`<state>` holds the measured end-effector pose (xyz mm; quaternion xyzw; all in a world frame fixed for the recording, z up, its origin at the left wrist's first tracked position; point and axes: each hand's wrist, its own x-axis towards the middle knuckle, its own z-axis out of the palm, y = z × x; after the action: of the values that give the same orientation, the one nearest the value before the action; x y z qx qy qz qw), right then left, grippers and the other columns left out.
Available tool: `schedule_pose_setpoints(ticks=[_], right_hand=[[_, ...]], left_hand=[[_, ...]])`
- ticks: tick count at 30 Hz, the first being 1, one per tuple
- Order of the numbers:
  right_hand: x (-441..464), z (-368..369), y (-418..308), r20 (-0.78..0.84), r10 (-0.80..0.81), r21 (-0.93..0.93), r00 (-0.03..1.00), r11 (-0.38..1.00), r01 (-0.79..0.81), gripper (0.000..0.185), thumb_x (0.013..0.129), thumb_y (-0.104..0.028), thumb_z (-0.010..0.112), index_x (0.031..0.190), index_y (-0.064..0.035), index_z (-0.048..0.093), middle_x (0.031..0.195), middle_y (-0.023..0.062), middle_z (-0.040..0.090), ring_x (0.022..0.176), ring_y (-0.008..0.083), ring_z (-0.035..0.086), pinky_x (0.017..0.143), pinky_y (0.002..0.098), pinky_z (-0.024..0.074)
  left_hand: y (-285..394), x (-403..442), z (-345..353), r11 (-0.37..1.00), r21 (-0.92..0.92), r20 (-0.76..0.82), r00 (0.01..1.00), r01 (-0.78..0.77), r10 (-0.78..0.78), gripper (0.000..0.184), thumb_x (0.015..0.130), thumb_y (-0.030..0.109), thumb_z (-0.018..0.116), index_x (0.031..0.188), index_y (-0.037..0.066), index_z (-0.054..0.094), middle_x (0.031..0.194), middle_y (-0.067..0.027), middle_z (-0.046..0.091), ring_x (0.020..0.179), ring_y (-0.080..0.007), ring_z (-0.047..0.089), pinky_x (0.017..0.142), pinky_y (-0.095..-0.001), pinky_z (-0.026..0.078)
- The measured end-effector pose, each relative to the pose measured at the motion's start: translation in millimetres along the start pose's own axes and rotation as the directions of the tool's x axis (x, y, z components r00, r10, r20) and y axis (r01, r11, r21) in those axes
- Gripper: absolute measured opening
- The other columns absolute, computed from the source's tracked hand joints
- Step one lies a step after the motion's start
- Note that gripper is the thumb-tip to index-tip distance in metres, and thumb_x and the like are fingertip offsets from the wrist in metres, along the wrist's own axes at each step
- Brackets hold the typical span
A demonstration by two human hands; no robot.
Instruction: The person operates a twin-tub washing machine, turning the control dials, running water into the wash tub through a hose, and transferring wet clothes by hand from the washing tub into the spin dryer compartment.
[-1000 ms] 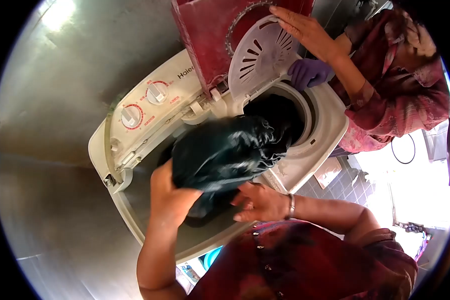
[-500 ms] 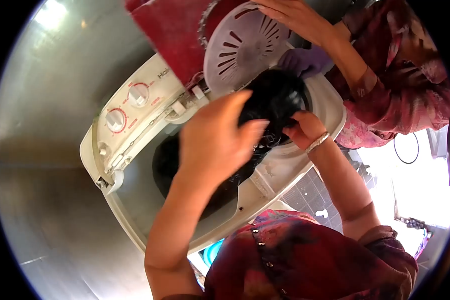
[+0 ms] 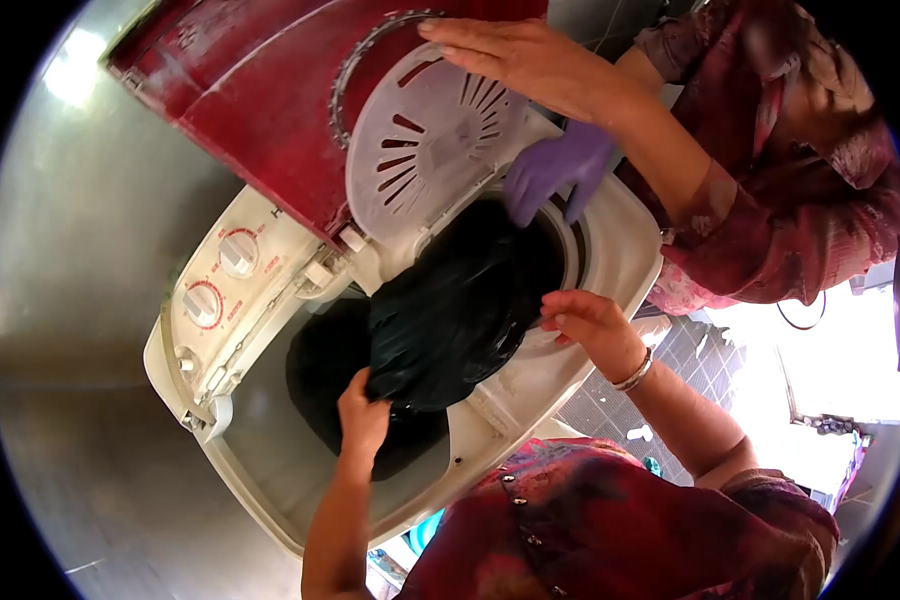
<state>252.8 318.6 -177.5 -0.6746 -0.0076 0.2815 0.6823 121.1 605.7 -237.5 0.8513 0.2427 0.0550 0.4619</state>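
Observation:
Dark wet clothing (image 3: 455, 320) stretches across a white twin-tub washing machine (image 3: 515, 425), from the round spin tub (image 3: 574, 240) over the divider into the wash tub. My left hand (image 3: 363, 412) is closed on the clothing's lower left edge, above the wash tub. My right hand (image 3: 595, 328), with a bracelet on its wrist, is beside the spin tub's rim, fingers stretched and partly apart, holding nothing. More dark cloth (image 3: 320, 370) lies in the greyish water of the wash tub, partly hidden by the stretched clothing.
A co-worker's bare hand (image 3: 530, 65) is against the raised slotted spin lid (image 3: 425, 150); a purple-gloved hand (image 3: 560, 170) reaches to the spin tub. Behind stands a dark red panel (image 3: 260, 90). Two dials (image 3: 237, 254) sit on the control panel. Grey tiled floor (image 3: 670, 375) shows at right.
My left hand has moved down and left and now grips the clothing, which spreads further toward the wash tub. My right hand has come off it. The purple-gloved hand has moved over the spin tub.

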Motion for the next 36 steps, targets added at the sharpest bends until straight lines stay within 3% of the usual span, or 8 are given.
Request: schedule_pose_setpoints(ticks=[10,14,18,21,27,29,33,36], right_hand=[[-9,-14,-3,-0.026,-0.174,-0.145,0.984,0.975,0.169,0.023,0.083,-0.003,0.054,0.105,0.0030,0.056,0.093,0.0056,0.059,0.082,0.0113,0.058,0.072,0.0227,0.0462],[-17,11,-27,0.213,-0.309,-0.353,0.927,0.860,0.368,0.032,0.078,0.004,0.051,0.109,0.0041,0.053,0.104,0.0118,0.053,0.092,0.0168,0.058,0.075,0.0256,0.0464],[-2,34,-27,0.062,-0.638,-0.394,0.767,0.690,0.606,0.036,0.073,-0.001,0.060,0.108,0.0041,0.051,0.109,0.0132,0.049,0.085,0.0203,0.060,0.065,0.0265,0.0502],[18,19,-9,-0.073,-0.480,-0.295,0.874,0.848,0.441,0.038,0.072,-0.003,0.061,0.108,0.0040,0.051,0.106,0.0146,0.050,0.087,0.0217,0.060,0.064,0.0275,0.0505],[-2,-12,6,0.100,-0.453,-0.763,0.886,0.537,0.361,0.032,0.070,-0.005,0.061,0.101,0.0014,0.057,0.099,0.0193,0.057,0.089,0.0320,0.058,0.075,0.0357,0.0478],[-7,-6,9,0.158,-0.533,-0.760,0.831,0.471,0.447,0.029,0.069,-0.005,0.062,0.097,0.0015,0.059,0.099,0.0196,0.058,0.090,0.0357,0.055,0.081,0.0379,0.0455],[-5,27,2,0.320,-0.573,-0.729,0.754,0.359,0.582,0.031,0.066,-0.004,0.064,0.096,-0.0002,0.059,0.099,0.0169,0.058,0.091,0.0331,0.056,0.080,0.0372,0.0461],[-2,42,-6,0.365,-0.577,-0.754,0.731,0.277,0.596,0.032,0.066,-0.006,0.066,0.097,-0.0011,0.058,0.099,0.0149,0.057,0.090,0.0315,0.055,0.078,0.0368,0.0469]], left_hand=[[121,8,-39,0.980,-0.095,-0.120,0.980,-0.173,0.162,0.036,0.064,-0.012,0.055,0.099,-0.004,0.059,0.078,-0.0057,0.062,0.072,-0.0084,0.055,0.067,-0.0230,0.045],[190,17,-35,0.754,0.222,-0.245,0.713,-0.618,0.657,0.034,0.064,-0.001,0.069,0.097,-0.001,0.061,0.077,-0.0150,0.064,0.066,-0.0227,0.063,0.062,-0.0280,0.049],[245,48,1,0.762,-0.027,-0.106,0.760,-0.647,0.641,0.044,0.057,0.005,0.069,0.100,0.002,0.056,0.074,-0.0163,0.059,0.064,-0.0331,0.059,0.057,-0.0378,0.047],[229,65,29,0.650,0.014,0.085,0.648,-0.760,0.757,0.046,0.070,0.007,0.065,0.114,0.000,0.052,0.107,-0.0190,0.057,0.097,-0.0249,0.057,0.079,-0.0306,0.046],[49,68,-26,0.950,0.030,-0.304,0.903,-0.310,0.304,0.018,0.074,-0.001,0.056,0.092,0.002,0.059,0.080,-0.0114,0.061,0.078,-0.0244,0.060,0.064,-0.0323,0.050],[-23,59,-13,0.852,0.500,-0.091,0.970,-0.153,0.228,0.023,0.069,0.004,0.063,0.092,0.003,0.059,0.083,-0.0132,0.061,0.081,-0.0317,0.059,0.072,-0.0373,0.049],[-82,43,81,0.928,-0.123,0.128,0.922,-0.351,0.366,0.027,0.071,0.014,0.065,0.094,0.002,0.061,0.088,-0.0166,0.062,0.084,-0.0400,0.056,0.076,-0.0398,0.047],[-71,34,90,0.995,0.004,0.322,0.943,-0.095,0.088,0.024,0.073,0.017,0.066,0.087,-0.002,0.062,0.076,-0.0129,0.063,0.073,-0.0298,0.060,0.067,-0.0347,0.047]])
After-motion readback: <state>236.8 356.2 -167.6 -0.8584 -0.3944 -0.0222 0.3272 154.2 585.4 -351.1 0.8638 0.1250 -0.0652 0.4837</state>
